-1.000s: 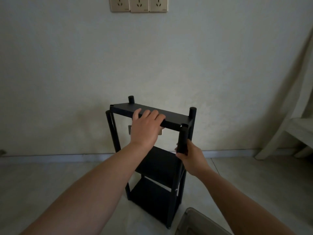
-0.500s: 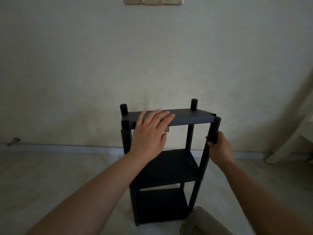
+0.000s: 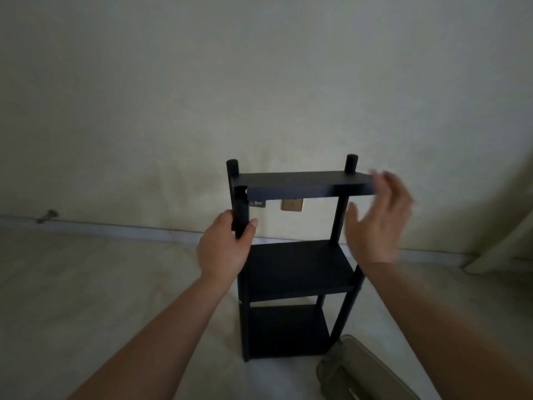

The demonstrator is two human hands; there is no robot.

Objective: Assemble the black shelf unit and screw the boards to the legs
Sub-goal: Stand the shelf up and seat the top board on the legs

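The black shelf unit [image 3: 297,272] stands upright on the floor with three boards between four round legs. My left hand [image 3: 225,246] grips the near left leg [image 3: 241,215] just below the top board [image 3: 305,186]. My right hand [image 3: 377,220] is blurred, with its fingers spread, at the right end of the top board; whether it touches the board is unclear. The near right leg's upper part is hidden behind that hand.
A pale wall rises right behind the shelf, with a socket plate [image 3: 292,204] low on it. A grey container [image 3: 360,373] lies on the floor at the shelf's lower right. A pale curtain or furniture edge [image 3: 507,235] is at the far right.
The shelf has turned on the floor. My left hand left the top board and took hold of the near left leg. My right hand released the right leg and now has its fingers spread.
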